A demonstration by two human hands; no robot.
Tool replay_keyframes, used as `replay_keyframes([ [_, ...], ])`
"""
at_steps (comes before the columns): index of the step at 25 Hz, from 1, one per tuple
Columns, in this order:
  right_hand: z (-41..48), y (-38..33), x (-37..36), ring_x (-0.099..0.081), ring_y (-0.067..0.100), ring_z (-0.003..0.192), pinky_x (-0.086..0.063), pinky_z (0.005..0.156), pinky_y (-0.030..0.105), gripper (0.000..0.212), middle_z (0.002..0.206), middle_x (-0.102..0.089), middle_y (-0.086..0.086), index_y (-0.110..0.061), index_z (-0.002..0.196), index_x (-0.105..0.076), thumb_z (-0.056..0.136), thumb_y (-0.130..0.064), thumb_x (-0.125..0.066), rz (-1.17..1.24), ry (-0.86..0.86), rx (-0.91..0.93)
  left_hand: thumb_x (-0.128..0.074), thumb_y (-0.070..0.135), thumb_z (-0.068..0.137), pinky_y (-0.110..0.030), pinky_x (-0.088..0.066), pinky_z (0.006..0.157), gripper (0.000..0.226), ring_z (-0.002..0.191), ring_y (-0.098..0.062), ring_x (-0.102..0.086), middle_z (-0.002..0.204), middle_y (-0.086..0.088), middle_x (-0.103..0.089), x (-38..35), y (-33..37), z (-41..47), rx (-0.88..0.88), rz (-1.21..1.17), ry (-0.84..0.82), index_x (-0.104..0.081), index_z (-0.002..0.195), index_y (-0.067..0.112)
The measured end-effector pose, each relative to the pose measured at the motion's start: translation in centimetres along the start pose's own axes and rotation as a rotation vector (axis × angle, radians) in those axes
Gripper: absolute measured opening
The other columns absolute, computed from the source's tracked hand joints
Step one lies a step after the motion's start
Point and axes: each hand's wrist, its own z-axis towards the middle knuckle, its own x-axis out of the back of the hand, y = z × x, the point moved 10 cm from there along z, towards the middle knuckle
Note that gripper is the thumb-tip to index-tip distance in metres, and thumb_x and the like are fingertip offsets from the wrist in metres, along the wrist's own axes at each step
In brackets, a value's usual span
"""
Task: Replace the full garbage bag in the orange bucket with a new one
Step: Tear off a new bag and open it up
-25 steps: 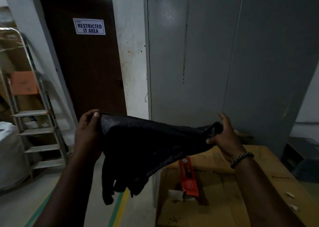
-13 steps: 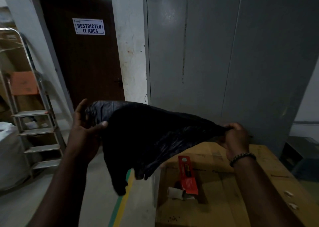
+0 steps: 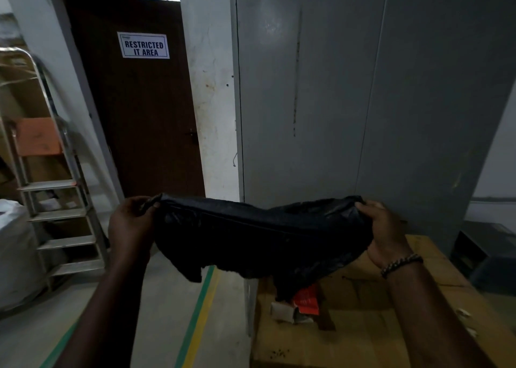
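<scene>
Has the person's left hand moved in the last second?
Yes. The left hand has shifted right, from left of the brown door's lower edge to directly below it, and now pinches the black bag's corner.

cardboard box [image 3: 363, 337] blocks below, floor [image 3: 156, 306] clear left

A storeroom or back area of a workplace. At eleven o'clock a brown door [image 3: 145, 110] bears a "RESTRICTED IT AREA" sign [image 3: 143, 45]; a stepladder [image 3: 53, 188] stands at nine, a grey metal cabinet [image 3: 349, 93] at one, and cardboard boxes [image 3: 363, 328] at five.
</scene>
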Motion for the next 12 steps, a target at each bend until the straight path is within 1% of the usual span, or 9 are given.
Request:
replay_keyframes([
  [2,-0.2,0.0,-1.4,-0.067,0.033,0.113,-0.060,0.083,0.045,0.063,0.134,-0.062,0.011,-0.023,0.138,-0.056,0.084,0.009,-0.067,-0.028,-0.215,0.023,-0.068,0.031,0.090,-0.040,-0.056,0.084,0.024,0.099,-0.023,-0.068,0.107,-0.005,-0.072,0.6,0.7,0.3,-0.051,0.125,0.048,-0.069,0.112,0.021],
  [3,0.0,0.0,-1.6,-0.061,0.032,0.123,-0.058,0.091,0.049,0.086,0.144,-0.054,0.009,-0.035,0.145,-0.048,0.080,0.016,-0.068,-0.126,-0.287,0.075,-0.065,0.031,0.093,-0.037,-0.052,0.085,0.027,0.102,-0.021,-0.066,0.111,-0.005,-0.071,0.6,1.0,0.3,-0.063,0.152,0.054,-0.068,0.116,0.018],
  [4,-0.1,-0.4,-1.9,-0.055,0.031,0.130,-0.055,0.096,0.052,0.098,0.150,-0.048,0.006,-0.044,0.148,-0.042,0.079,0.020,-0.070,-0.301,-0.306,0.171,-0.063,0.030,0.095,-0.036,-0.049,0.086,0.028,0.103,-0.020,-0.063,0.114,-0.006,-0.069,0.4,1.2,0.2,-0.058,0.153,0.045,-0.067,0.120,0.016],
  [5,-0.1,-0.9,-1.8,-0.053,0.029,0.132,-0.054,0.098,0.054,0.101,0.151,-0.048,0.005,-0.048,0.149,-0.038,0.081,0.018,-0.070,-0.474,-0.252,0.266,-0.061,0.029,0.097,-0.035,-0.048,0.087,0.030,0.105,-0.020,-0.062,0.117,-0.005,-0.066,0.0,1.3,-0.1,-0.033,0.115,0.021,-0.065,0.123,0.015],
  [6,-0.1,-1.4,-1.3,-0.056,0.027,0.128,-0.055,0.098,0.052,0.095,0.146,-0.053,0.007,-0.046,0.150,-0.037,0.084,0.014,-0.070,-0.603,-0.151,0.320,-0.061,0.029,0.097,-0.035,-0.049,0.087,0.032,0.105,-0.020,-0.061,0.118,-0.004,-0.063,-0.7,1.2,-0.5,0.010,0.035,-0.035,-0.063,0.127,0.016],
  [8,-0.5,-3.0,0.0,-0.062,0.027,0.118,-0.057,0.094,0.047,0.069,0.129,-0.064,0.012,-0.029,0.147,-0.048,0.091,0.007,-0.065,-0.673,0.097,0.371,-0.068,0.025,0.094,-0.031,-0.052,0.078,0.046,0.100,-0.012,-0.061,0.124,0.001,-0.057,-2.8,1.2,-1.7,0.089,-0.164,-0.248,-0.053,0.138,0.020],
  [10,-1.1,-4.1,1.9,-0.065,0.030,0.112,-0.056,0.087,0.041,0.035,0.115,-0.069,0.010,-0.016,0.124,-0.065,0.095,0.003,-0.059,-0.658,0.318,0.393,-0.074,0.004,0.086,-0.028,-0.057,0.070,0.073,0.100,-0.009,-0.060,0.126,0.005,-0.054,-4.5,1.6,-2.8,0.113,-0.289,-0.460,-0.040,0.146,0.028],
  [11,-1.2,-4.3,2.8,-0.066,0.032,0.107,-0.055,0.083,0.039,0.025,0.109,-0.069,0.008,-0.016,0.112,-0.068,0.097,0.000,-0.056,-0.624,0.387,0.382,-0.072,-0.009,0.082,-0.028,-0.060,0.067,0.084,0.101,-0.012,-0.062,0.125,0.006,-0.055,-4.8,1.7,-2.8,0.093,-0.309,-0.514,-0.038,0.147,0.032],
  [12,-1.2,-4.1,3.7,-0.066,0.033,0.103,-0.056,0.081,0.040,0.023,0.106,-0.068,0.006,-0.019,0.105,-0.069,0.098,-0.004,-0.053,-0.539,0.430,0.344,-0.069,-0.017,0.080,-0.028,-0.062,0.068,0.089,0.103,-0.015,-0.063,0.124,0.006,-0.056,-4.9,1.8,-2.7,0.056,-0.286,-0.522,-0.038,0.147,0.033],
])
